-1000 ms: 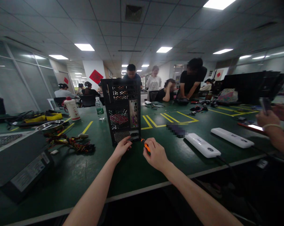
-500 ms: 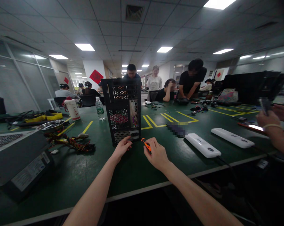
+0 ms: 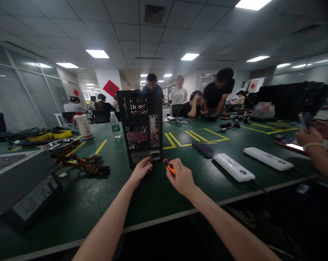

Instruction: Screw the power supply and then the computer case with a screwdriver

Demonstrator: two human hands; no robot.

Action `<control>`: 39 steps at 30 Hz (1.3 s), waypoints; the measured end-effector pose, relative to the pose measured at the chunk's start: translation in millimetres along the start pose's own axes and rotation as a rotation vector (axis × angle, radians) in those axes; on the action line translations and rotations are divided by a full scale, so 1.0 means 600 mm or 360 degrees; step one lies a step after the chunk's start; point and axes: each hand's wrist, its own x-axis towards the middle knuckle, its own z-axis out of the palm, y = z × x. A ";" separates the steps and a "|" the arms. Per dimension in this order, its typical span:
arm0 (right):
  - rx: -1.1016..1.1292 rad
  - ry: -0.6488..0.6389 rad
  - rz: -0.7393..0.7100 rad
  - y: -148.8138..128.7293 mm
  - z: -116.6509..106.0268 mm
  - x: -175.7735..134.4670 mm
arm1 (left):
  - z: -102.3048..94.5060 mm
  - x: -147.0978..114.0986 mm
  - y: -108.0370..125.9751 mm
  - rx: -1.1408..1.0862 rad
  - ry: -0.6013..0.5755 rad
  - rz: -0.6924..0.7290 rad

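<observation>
A black computer case point(image 3: 140, 145) stands upright on the green table, its back with perforated panels and ports turned toward me. My left hand point(image 3: 141, 169) is at the case's lower edge, beside the power supply's socket point(image 3: 155, 155). Its thumb and fingers are drawn together; whether something small is between them I cannot make out. Just right of the case, my right hand point(image 3: 181, 177) grips an orange and black screwdriver point(image 3: 169, 167). The tool's far end points toward the case's lower right corner, and its tip is too small to see.
A grey power supply unit point(image 3: 20, 181) with bundled cables point(image 3: 82, 165) lies at left. Behind are a water bottle point(image 3: 115, 125) and a white flask point(image 3: 83, 125). Two white oblong devices point(image 3: 233, 167) lie at right, near another person's hands point(image 3: 310, 137). People stand across the table.
The screwdriver has turned slightly in my right hand. My left hand keeps its place at the case. Across the table, a person in black has shifted a little to the left.
</observation>
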 end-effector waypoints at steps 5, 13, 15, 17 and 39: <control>-0.0058 -0.0008 0.0043 0.001 -0.001 0.002 | -0.001 0.001 -0.001 0.0012 -0.0015 -0.0005; -0.0033 0.0013 0.0042 -0.004 -0.003 0.002 | -0.003 0.004 -0.006 -0.0023 0.0000 0.0005; -0.0011 -0.0005 0.0023 -0.005 -0.003 0.002 | -0.002 0.002 -0.004 -0.0019 0.0007 0.0005; -0.0016 -0.0020 0.0023 -0.005 -0.002 0.001 | -0.001 0.000 -0.002 -0.0011 0.0004 0.0008; -0.0064 0.0013 -0.0054 0.001 0.002 0.001 | -0.003 0.002 -0.005 0.0003 -0.0018 0.0013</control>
